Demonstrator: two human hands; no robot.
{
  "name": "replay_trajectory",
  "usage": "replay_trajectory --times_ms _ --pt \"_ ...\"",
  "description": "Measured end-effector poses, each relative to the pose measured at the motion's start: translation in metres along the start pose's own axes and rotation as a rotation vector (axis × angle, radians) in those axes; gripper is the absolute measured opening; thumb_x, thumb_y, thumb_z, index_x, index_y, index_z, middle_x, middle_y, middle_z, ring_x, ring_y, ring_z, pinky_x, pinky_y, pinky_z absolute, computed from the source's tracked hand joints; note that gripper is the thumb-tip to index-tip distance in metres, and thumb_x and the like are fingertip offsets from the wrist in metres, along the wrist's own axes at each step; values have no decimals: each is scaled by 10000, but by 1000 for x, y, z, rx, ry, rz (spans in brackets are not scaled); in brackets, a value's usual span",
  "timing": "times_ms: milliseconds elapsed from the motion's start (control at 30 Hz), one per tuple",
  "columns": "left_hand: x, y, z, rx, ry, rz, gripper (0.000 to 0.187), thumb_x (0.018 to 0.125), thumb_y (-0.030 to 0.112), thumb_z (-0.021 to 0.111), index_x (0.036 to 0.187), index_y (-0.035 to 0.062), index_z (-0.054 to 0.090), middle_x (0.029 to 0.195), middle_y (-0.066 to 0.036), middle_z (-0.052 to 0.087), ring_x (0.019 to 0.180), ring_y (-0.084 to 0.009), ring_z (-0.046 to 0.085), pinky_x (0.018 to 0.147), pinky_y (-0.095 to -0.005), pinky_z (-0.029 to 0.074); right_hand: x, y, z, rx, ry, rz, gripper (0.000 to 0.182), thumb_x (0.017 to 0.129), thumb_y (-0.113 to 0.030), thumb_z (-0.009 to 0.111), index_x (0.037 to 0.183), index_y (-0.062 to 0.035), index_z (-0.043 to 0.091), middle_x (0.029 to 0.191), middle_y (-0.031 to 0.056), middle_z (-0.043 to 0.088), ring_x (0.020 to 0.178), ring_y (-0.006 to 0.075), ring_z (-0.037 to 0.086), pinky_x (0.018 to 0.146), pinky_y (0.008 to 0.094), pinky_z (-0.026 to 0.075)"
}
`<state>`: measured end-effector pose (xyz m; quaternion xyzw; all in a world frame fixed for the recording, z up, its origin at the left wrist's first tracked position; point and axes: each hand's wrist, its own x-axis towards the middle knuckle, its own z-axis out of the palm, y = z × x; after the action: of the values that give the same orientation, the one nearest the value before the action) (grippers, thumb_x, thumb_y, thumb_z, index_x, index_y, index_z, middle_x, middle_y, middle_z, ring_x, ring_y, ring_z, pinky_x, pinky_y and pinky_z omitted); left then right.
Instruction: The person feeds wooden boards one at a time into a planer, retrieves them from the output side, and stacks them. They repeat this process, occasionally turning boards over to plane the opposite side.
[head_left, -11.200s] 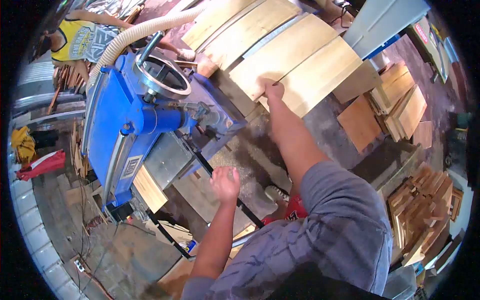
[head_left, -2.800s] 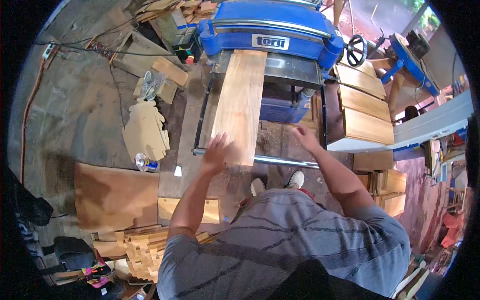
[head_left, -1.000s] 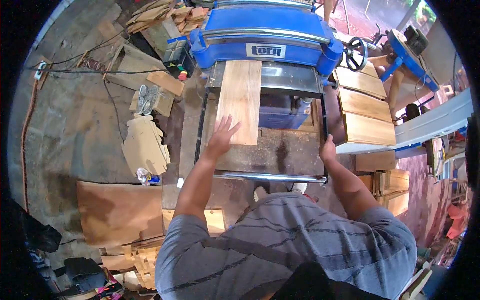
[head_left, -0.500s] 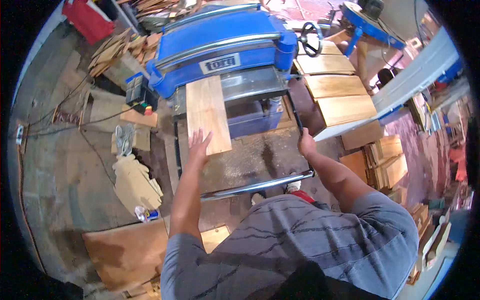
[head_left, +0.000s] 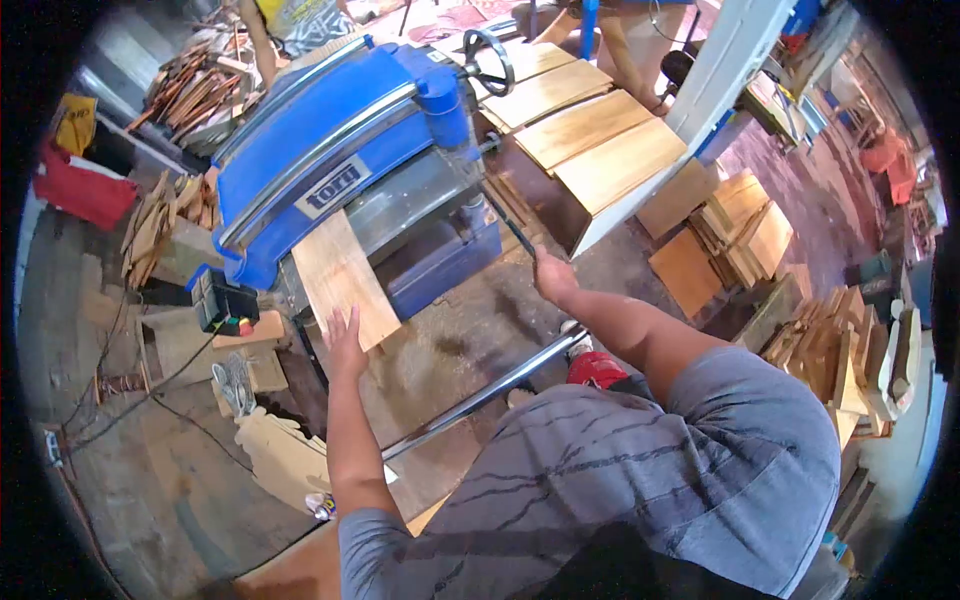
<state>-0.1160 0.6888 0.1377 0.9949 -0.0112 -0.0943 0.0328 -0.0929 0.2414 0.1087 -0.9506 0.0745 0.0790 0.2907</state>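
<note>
A pale wooden board [head_left: 345,285] lies partly inside the blue thickness planer [head_left: 320,150], its far end hidden under the machine's hood. My left hand [head_left: 345,338] rests flat on the board's near left corner, fingers spread. To the right, my right hand [head_left: 553,276] is closed on the end of a black side bar [head_left: 510,225] of the planer's feed frame. A shiny metal roller [head_left: 485,392] crosses in front of my body.
Wide boards [head_left: 600,140] lie on a stand right of the planer, near its handwheel [head_left: 488,62]. More boards [head_left: 740,220] are stacked on the floor. A dark switch box [head_left: 222,300] with cables stands at left. Behind the planer is another person [head_left: 305,22].
My view has turned to the right, so the planer appears tilted and further left. The board shows less of its length outside the machine. Another person has come into view behind it.
</note>
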Motion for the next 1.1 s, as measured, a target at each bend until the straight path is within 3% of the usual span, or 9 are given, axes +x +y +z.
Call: replay_trajectory --times_ms 267,333,367,433,533,600,800,967,1100 --pt "31 3 1 105 -71 -118 976 757 -45 639 1538 229 120 1571 -235 121 1443 -418 159 1161 -514 186 2 12 4 214 -98 27 318 924 -93 417 1238 -47 442 1026 285 612 1030 483 550 881 540 429" --pt "43 7 7 179 -99 -111 1015 751 83 719 1534 137 76 1534 -325 113 1416 -487 161 1158 -521 189 7 22 15 506 -126 81 361 942 -101 405 1299 -52 424 1145 288 576 1064 473 540 907 524 428" --pt "44 29 -4 146 -165 -226 1065 727 161 757 1528 102 57 1516 -358 103 1406 -510 157 1156 -523 191 15 47 50 428 135 -344 422 962 -180 459 1354 -40 392 1181 281 568 1054 454 561 927 496 437" --pt "54 63 -11 97 -211 -329 1196 647 320 834 1508 17 60 1460 -445 108 1378 -573 136 1148 -535 198 23 51 58 531 62 -301 465 965 -221 484 1374 -29 377 1179 267 577 1070 420 570 935 472 442" --pt "73 86 11 44 -219 -66 1078 680 290 816 1498 15 169 1473 -397 193 1393 -523 180 1142 -527 220 42 69 44 866 -174 -207 608 957 -361 560 1410 -9 359 1225 221 574 1137 306 570 951 404 450" --pt "81 136 13 -391 -152 138 888 717 254 786 1451 36 336 1468 -333 296 1398 -459 243 1141 -511 234 53 98 33 925 -384 65 654 928 -415 604 1392 -7 387 1253 202 562 1133 268 573 930 385 464" --pt "131 362 2 -316 118 357 569 797 180 702 1333 115 522 1423 -184 441 1342 -357 387 1142 -491 241 140 234 62 615 52 511 883 743 -336 790 1407 23 331 1312 248 501 1155 325 560 951 403 472" --pt "161 403 29 -144 210 371 220 841 250 663 1018 122 689 1052 -50 685 1104 -229 582 1121 -458 257 207 251 24 677 -9 881 1196 678 -349 845 1497 20 54 1492 304 247 1343 411 365 1116 413 330" --pt "162 409 30 -101 122 273 189 836 240 665 971 111 697 1020 -57 683 1037 -222 603 1120 -462 251 243 245 15 618 46 964 1232 659 -307 862 1482 -4 -3 1475 292 279 1314 434 391 1075 472 386"
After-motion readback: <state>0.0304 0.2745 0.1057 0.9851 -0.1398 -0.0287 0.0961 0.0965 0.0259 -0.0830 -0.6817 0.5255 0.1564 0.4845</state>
